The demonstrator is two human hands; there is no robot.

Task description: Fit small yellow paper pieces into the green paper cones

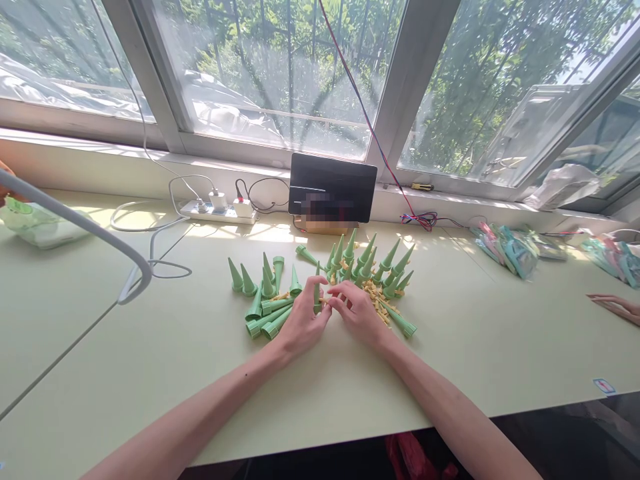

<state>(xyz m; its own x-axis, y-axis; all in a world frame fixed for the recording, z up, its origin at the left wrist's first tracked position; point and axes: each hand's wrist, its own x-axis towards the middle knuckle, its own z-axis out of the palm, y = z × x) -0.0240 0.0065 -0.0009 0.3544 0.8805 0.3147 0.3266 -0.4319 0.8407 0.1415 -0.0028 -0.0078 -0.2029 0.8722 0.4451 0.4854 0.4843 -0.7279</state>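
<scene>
Upright in my left hand [304, 321] is a green plastic cone spike [317, 283], with the fingers closed around it. My right hand [361, 313] is pinched against the cone's side, on a small yellow plastic piece [323, 301]; the fingertips hide much of it. Loose yellow pieces [376, 297] lie heaped just beyond and to the right of my right hand. Green cones [367, 257] stand tip up behind that heap, several with yellow bits at their sides. Left of my left hand, more green cones [277, 325] lie on their sides, and others [235, 275] stand upright.
A dark tablet [333, 188] leans at the window sill behind the cones. A power strip [220, 212] with plugs and a thick grey cable [100, 223] lie left. Bagged items [507, 250] rest on the right of the table [475, 340]. Another person's hand [615, 307] shows at the right edge.
</scene>
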